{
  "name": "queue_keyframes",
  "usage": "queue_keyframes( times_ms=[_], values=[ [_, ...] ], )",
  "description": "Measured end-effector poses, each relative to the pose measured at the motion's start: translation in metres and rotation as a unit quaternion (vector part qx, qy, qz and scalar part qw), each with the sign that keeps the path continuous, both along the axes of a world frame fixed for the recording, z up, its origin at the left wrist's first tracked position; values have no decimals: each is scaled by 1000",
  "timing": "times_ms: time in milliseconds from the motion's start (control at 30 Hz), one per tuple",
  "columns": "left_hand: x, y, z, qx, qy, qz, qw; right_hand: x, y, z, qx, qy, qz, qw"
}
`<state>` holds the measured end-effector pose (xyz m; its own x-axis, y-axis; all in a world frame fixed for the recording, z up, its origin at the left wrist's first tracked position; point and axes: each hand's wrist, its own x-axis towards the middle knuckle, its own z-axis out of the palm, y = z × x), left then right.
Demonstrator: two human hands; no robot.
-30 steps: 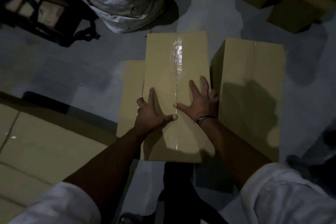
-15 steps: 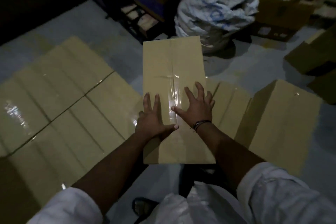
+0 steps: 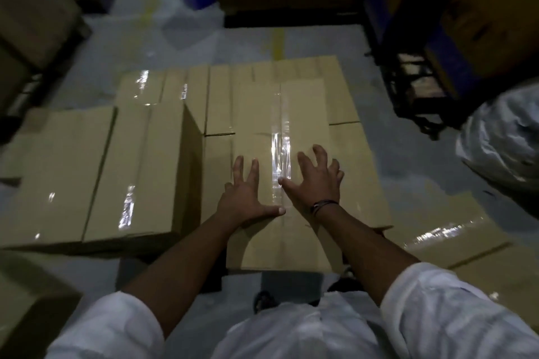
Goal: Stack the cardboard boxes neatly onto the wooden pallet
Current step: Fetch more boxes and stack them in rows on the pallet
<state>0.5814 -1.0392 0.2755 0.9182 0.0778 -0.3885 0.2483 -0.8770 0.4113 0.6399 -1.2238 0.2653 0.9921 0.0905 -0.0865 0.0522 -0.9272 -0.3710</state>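
Here we see, well left of the fingers, a taller stack of taped cartons (image 3: 96, 172), its side wall rising just beside the left hand (image 3: 248, 201). That hand lies flat on top of the cardboard box (image 3: 303, 114). Its fingers are straight and close together, pointing away from the body, and its thumb stretches right toward the clear tape strip (image 3: 280, 154) along the box's middle seam. It grips nothing and only presses down.

Across the tape, the right hand (image 3: 313, 183) also lies palm down on the same box. Its fingers are spread wide and slightly bent, its thumb tip touches the tape, and it holds nothing either. A dark wristband (image 3: 323, 204) circles that wrist. Both forearms reach out bare from white sleeves (image 3: 455, 315).

The box sits under both palms, over a lower layer of cartons (image 3: 221, 96) that shows beyond the fingertips. We cannot tell whether it rests on them.

Right of the right hand's fingers, another taped carton (image 3: 455, 230) lies low on the floor, and a pale sack (image 3: 501, 140) slumps further off. Far beyond the fingers, a large carton (image 3: 481, 3) bears dark print, too blurred for us to read.
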Motion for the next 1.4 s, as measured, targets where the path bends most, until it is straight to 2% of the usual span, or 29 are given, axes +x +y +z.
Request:
queue_keyframes(
  times_ms=[200, 467, 833, 1167, 1400],
  values=[
    [-13, 61, -1, -1, -4, 62, 998, 17, 65, -2, 22, 12, 82, 996],
    [-6, 89, -10, 31, 32, 81, 996, 38, 92, -28, 42, 48, 139, 988],
    [36, 141, -38, 6, 33, 92, 995, 85, 142, -47, 25, 68, 137, 988],
    [71, 201, -73, 12, 80, 53, 995, 110, 194, -86, 18, 127, 102, 986],
    [94, 219, -92, 26, 88, 16, 996, 125, 207, -109, 32, 121, 82, 989]
  ],
)
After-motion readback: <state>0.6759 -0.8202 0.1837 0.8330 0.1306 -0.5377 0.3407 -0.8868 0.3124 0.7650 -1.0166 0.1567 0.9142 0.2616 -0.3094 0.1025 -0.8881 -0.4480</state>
